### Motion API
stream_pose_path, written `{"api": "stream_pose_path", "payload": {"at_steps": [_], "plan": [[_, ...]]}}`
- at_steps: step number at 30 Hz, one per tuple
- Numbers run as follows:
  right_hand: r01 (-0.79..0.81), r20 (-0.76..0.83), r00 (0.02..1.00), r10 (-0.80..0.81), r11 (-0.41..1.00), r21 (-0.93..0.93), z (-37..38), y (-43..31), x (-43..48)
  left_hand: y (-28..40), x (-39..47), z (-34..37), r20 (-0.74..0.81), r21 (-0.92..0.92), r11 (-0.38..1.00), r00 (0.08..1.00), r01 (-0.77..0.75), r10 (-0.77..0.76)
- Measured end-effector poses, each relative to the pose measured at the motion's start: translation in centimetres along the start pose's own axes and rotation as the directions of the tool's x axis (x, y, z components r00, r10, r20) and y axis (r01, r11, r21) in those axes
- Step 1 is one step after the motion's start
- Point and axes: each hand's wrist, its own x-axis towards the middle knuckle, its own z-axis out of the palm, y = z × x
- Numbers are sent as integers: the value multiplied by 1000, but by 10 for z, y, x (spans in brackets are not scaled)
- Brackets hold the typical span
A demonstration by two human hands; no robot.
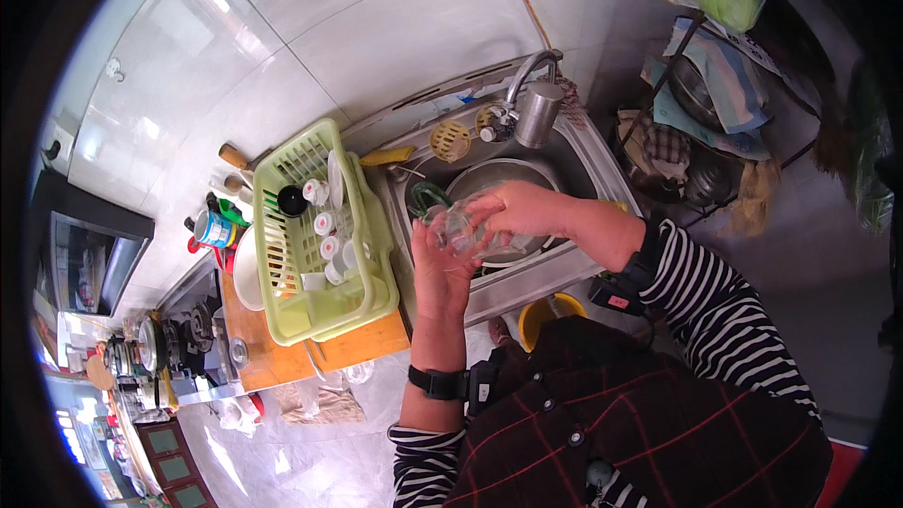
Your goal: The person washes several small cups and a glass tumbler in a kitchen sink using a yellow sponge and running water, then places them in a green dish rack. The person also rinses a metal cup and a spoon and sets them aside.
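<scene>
Above the sink, my left hand [444,268] and my right hand [525,212] hold a clear glass vessel [457,227] between them. The left fingers cup its near left side, while the right fingers reach over it from the right. Its exact shape is hard to tell behind the fingers. Below the hands a round metal basin [508,173] sits in the stainless steel sink [585,162], partly covered by them. Something dark green and curved [428,194] lies just beyond my left fingertips. Over the basin stands the faucet [525,77], with a metal cylinder [540,113] beside its spout.
To the left, a light green plastic dish rack [384,275] with small white-lidded jars [324,224] and a black cup [291,201] stands on a wooden board [247,360]. A yellow perforated strainer [450,141] is at the sink's back. A yellow bucket [540,317] stands below.
</scene>
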Motion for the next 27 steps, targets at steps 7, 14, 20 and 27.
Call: {"api": "stream_pose_path", "payload": {"at_steps": [7, 14, 20, 27], "plan": [[134, -52, 990, -130, 988, 77, -33, -10, -44, -5, 5, -12, 189, -417, 893, 977, 171, -99], [438, -308, 817, -487, 872, -218, -17, 3, -56, -15, 11, -2, 152, -448, 860, 969, 245, -196], [52, -334, 937, -108, 984, -172, -34, -3, -58, -18, 17, -4, 161, -421, 856, 954, 300, -254], [385, -384, 692, -611, 762, -520, -25, 5, -44, -22, 22, -10, 57, -405, 867, 954, 291, -294]]}}
